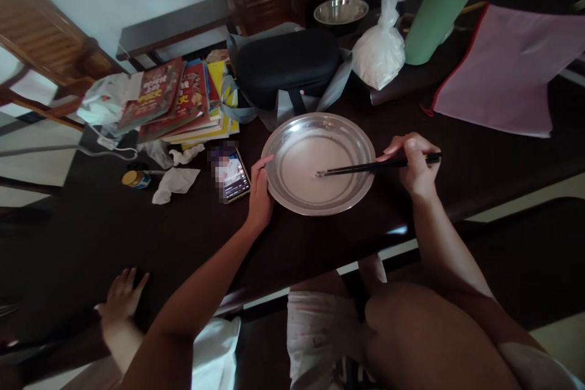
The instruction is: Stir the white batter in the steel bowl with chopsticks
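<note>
A round metal basin (363,186) stands near the table's front edge with a milky white liquid (311,161) in it. My left hand (261,195) grips the basin's left rim, with fingers on the rim and outer wall. In my right hand (418,164), at the right of the basin, is a pair of black chopsticks (379,166). They reach over the right rim, and their tips dip into the liquid near its middle. Just left of the basin lies a phone (235,177) with its screen lit.
Behind the basin sit a black case (287,64), a tied bag of white powder (379,55), a metal bowl (340,11) and a green cylinder (443,12). Books (159,97), tissues (176,184) and a small jar (136,179) lie left. Another person's hand (121,301) rests on the table.
</note>
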`<state>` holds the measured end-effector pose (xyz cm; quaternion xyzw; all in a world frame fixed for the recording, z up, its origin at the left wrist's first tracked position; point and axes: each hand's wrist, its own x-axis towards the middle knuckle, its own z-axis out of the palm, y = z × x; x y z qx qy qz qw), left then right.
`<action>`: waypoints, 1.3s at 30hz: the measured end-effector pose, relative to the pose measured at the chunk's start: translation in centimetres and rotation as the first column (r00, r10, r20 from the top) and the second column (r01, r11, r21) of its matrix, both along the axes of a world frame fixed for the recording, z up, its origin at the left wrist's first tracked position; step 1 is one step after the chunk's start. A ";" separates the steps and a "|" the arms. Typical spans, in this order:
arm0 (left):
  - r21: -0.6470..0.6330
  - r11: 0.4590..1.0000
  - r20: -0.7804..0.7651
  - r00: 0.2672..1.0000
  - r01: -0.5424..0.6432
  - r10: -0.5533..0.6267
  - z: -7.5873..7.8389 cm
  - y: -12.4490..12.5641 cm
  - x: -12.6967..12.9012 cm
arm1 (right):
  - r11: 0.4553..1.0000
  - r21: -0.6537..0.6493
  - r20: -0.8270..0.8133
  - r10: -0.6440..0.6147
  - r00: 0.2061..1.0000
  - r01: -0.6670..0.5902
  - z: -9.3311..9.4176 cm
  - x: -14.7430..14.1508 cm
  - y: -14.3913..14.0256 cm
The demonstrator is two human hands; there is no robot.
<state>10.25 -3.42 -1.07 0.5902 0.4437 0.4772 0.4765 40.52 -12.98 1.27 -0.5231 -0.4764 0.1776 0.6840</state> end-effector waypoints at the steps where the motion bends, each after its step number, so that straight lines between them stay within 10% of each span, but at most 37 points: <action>1: 0.005 1.000 -0.013 1.000 0.003 -0.003 0.0 0.0 0.0 | 1.000 -0.013 -0.005 0.028 1.000 -0.028 0.0 0.0 0.0; 39: -0.011 1.000 0.010 1.000 0.002 -0.002 -0.4 0.2 -0.1 | 0.997 -0.060 0.103 0.053 0.993 -0.047 0.2 0.0 0.1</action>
